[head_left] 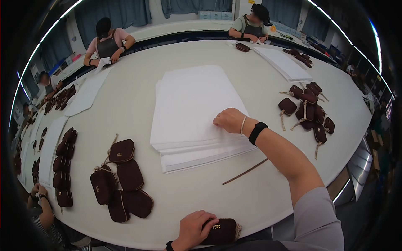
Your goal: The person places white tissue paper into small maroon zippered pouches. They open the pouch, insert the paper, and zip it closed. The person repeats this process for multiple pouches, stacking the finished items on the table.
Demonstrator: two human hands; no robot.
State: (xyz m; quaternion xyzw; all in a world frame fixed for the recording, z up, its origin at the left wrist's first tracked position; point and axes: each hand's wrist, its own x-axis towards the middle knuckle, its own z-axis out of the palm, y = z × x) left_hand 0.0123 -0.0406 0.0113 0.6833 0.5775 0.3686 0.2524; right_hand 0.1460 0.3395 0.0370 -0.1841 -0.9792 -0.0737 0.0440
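Note:
My left hand [194, 228] is at the near edge of the table, closed over the left end of a dark brown zip pouch [222, 232] with gold lettering. A light cord shows at the pouch's right end. Farther out, my right hand [230, 120] rests on the right part of a stack of white paper sheets [192, 96], its fingers curled together. Whether a sheet is pinched in them is hidden. The stack's lower sheets stick out toward me, unevenly fanned.
Brown pouches [130, 175] lie in a cluster at left; another heap [310, 109] is at right. A thin brown stick [245, 171] lies between the stack and my right forearm. Lined-up pouches [63, 167] and co-workers [109, 44] with their own paper piles [282, 63] surround the white table [138, 96].

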